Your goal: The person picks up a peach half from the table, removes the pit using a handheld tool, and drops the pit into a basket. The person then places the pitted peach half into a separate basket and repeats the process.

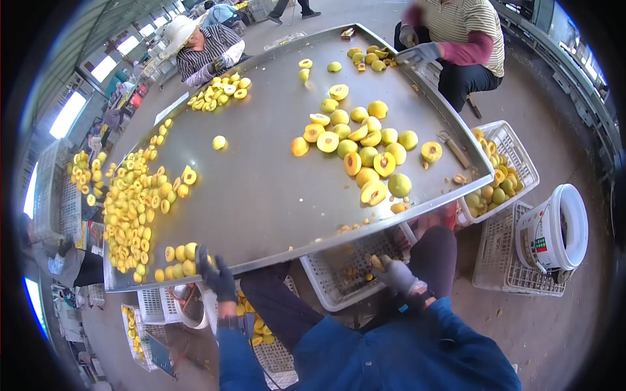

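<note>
My left hand [216,277], in a dark glove, is at the near edge of the metal table [261,189]. Its fingers are stretched out beside a small cluster of yellow peach halves [179,262]. In a grey glove, my right hand [396,276] is closed above a grey crate [316,280] with small brown bits in it. A small brownish thing shows at its fingertips, too small to name. Whole and halved peaches [368,140] lie on the table's right side, some cut faces showing the pit. A wooden-handled tool [454,150] rests by the right edge.
Many peach halves [130,208] are heaped at the table's left end. Two co-workers [202,49] [466,39] sit across the table, near smaller fruit piles. On my right stand a crate of peaches [521,146] and a white bucket [538,231]. Another crate [274,358] is by my legs.
</note>
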Demonstrator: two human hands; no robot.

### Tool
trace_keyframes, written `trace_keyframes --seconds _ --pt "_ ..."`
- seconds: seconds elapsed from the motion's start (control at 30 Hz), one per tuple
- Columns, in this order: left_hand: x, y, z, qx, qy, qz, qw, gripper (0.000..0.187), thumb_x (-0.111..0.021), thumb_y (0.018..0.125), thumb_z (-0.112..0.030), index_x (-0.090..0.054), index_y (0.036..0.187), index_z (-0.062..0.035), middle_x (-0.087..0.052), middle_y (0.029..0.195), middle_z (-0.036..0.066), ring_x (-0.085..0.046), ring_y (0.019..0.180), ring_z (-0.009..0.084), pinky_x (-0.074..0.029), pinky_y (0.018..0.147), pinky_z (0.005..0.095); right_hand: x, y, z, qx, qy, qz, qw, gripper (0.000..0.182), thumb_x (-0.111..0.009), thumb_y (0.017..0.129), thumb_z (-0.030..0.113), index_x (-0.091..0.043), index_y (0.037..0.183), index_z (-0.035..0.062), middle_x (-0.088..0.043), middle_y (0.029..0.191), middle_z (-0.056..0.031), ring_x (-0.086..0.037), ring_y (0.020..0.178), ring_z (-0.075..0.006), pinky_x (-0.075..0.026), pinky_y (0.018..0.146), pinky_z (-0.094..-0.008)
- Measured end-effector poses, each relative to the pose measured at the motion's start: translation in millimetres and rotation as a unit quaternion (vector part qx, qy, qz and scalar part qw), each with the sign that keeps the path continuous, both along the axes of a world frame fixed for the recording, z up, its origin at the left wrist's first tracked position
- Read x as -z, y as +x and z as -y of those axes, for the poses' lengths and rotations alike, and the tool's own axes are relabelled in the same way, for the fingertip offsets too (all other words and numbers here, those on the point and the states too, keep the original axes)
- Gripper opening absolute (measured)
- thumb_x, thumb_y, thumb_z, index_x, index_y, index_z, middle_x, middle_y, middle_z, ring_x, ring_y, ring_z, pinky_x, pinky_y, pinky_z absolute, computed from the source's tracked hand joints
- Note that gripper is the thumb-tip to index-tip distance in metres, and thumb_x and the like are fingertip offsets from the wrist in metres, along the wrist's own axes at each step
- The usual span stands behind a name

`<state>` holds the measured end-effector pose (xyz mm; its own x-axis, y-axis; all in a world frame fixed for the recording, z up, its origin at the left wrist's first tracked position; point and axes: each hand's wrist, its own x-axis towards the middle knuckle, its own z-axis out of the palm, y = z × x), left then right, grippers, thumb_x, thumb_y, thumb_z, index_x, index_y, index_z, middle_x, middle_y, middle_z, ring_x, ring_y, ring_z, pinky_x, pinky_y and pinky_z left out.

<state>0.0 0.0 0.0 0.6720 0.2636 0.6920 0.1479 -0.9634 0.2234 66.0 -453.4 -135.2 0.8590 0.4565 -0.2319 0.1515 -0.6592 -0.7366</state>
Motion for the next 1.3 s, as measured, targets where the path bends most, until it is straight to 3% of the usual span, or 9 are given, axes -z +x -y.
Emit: trace_keyframes --seconds 0.2,0.37,0.73,0.77,0.83,0.93,1.03,1.17,1.3 --pt "13 239 52 0.178 0.017 -0.079 0.981 0.054 -0.06 0.09 -0.029 -0.045 0.136 -0.0047 -0.043 0.141 0.02 -0.039 0.132 0.0386 -0.033 0.11 0.0476 -21 -6 -7 -0.018 -0.007 0.068 0.998 0.034 -0.065 0.086 0.036 -0.057 0.101 0.0067 -0.062 0.064 -0.0211 -0.063 0.06 -0.0414 -0.049 0.057 -0.0503" --pt "63 351 84 0.127 -0.108 -0.306 0.937 0.069 -0.054 0.09 -0.043 -0.034 0.145 -0.0066 -0.039 0.146 0.019 -0.032 0.138 0.038 -0.03 0.112 0.0488 -5 -28 7 -0.091 -0.038 0.115 0.988 0.032 -0.06 0.09 0.04 -0.055 0.098 0.0096 -0.06 0.059 -0.0176 -0.062 0.056 -0.0391 -0.048 0.051 -0.049" --pt "49 204 79 0.167 -0.004 -0.29 0.942 0.042 -0.063 0.084 -0.031 -0.057 0.118 -0.0075 -0.057 0.114 0.015 -0.055 0.107 0.0319 -0.05 0.089 0.0473 -58 -34 -9 -0.082 -0.034 0.054 0.995 0.032 -0.064 0.086 0.036 -0.054 0.099 0.0084 -0.063 0.065 -0.0206 -0.064 0.063 -0.0408 -0.05 0.058 -0.0516" --pt "44 186 81 0.185 -0.205 -0.279 0.92 0.043 -0.063 0.086 -0.031 -0.056 0.121 -0.0073 -0.058 0.115 0.013 -0.057 0.107 0.0291 -0.05 0.089 0.0446 -59 -37 -9 -0.08 0.004 0.072 0.994 0.032 -0.065 0.086 0.036 -0.054 0.098 0.0081 -0.062 0.066 -0.0215 -0.064 0.065 -0.0414 -0.05 0.058 -0.051" --pt "20 153 90 0.187 -0.571 -0.213 0.77 0.043 -0.064 0.091 -0.029 -0.054 0.126 -0.0069 -0.06 0.118 0.01 -0.06 0.107 0.0235 -0.052 0.088 0.0392 -70 -37 -10 -0.071 0.053 0.05 0.995 0.033 -0.067 0.085 0.035 -0.055 0.1 0.0076 -0.063 0.068 -0.0225 -0.064 0.066 -0.0421 -0.049 0.059 -0.0503" --pt "3 98 110 0.296 -0.781 -0.061 0.546 0.041 -0.055 0.098 -0.025 -0.049 0.133 -0.0048 -0.058 0.125 0.01 -0.06 0.109 0.0185 -0.053 0.089 0.0327 -103 -28 -22 -0.021 0.128 0.008 0.992 0.033 -0.066 0.086 0.03 -0.053 0.104 0.0056 -0.063 0.082 -0.0273 -0.062 0.082 -0.0462 -0.049 0.07 -0.05" --pt "-16 53 153 0.334 -0.491 -0.063 0.802 0.043 -0.048 0.102 -0.029 -0.047 0.135 -0.0031 -0.058 0.127 0.015 -0.058 0.113 0.0202 -0.051 0.095 0.0342 -155 -22 -42 -0.007 0.2 0.018 0.98 0.03 -0.065 0.087 0.027 -0.052 0.101 0.0039 -0.063 0.08 -0.0252 -0.063 0.081 -0.0446 -0.049 0.068 -0.0479" --pt "-46 24 197 0.287 -0.737 0.003 0.612 0.061 -0.03 0.104 -0.05 -0.047 0.133 0.0008 -0.058 0.127 0.021 -0.058 0.113 0.0258 -0.049 0.098 0.0358 -184 -27 -68 -0.017 0.19 0.165 0.968 0.027 -0.067 0.085 0.026 -0.052 0.096 0.0067 -0.062 0.069 -0.0197 -0.063 0.065 -0.04 -0.049 0.058 -0.0463" --pt "-53 11 222 0.268 -0.728 0.052 0.629 0.063 -0.028 0.104 -0.052 -0.049 0.13 0.0011 -0.061 0.118 0.018 -0.06 0.107 0.0246 -0.046 0.1 0.0363 -198 -42 -80 -0.019 0.186 0.248 0.951 0.024 -0.066 0.085 0.023 -0.049 0.091 0.0074 -0.059 0.063 -0.0162 -0.062 0.059 -0.0377 -0.048 0.052 -0.0455"
